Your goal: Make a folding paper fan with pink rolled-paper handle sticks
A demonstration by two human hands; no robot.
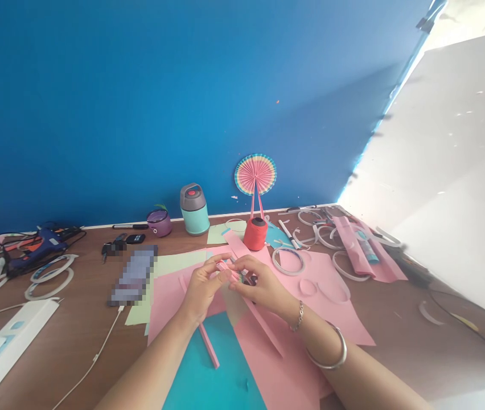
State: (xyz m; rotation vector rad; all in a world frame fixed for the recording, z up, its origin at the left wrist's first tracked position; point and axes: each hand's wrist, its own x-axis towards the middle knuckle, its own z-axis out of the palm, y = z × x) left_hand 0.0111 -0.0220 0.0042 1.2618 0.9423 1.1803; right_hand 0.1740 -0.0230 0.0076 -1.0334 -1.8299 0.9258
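Note:
Both my hands meet over the middle of the brown table [75, 336]. My left hand [203, 286] and my right hand [258, 286] pinch a small folded pink paper piece [226, 269] between their fingertips. Beneath them lie pink paper sheets [328, 307] and a teal sheet [221, 376]. A narrow pink folded strip [209, 345] rests on the teal sheet by my left wrist. My right wrist wears a bracelet and a bangle.
A red thread spool [255, 233], a teal flask [194, 209], a purple pot [159, 222] and a paper fan [255, 175] stand at the blue wall. A blue glue gun [40, 246] and tape rings [50, 277] lie left. White rings and pink strips [356, 250] lie right.

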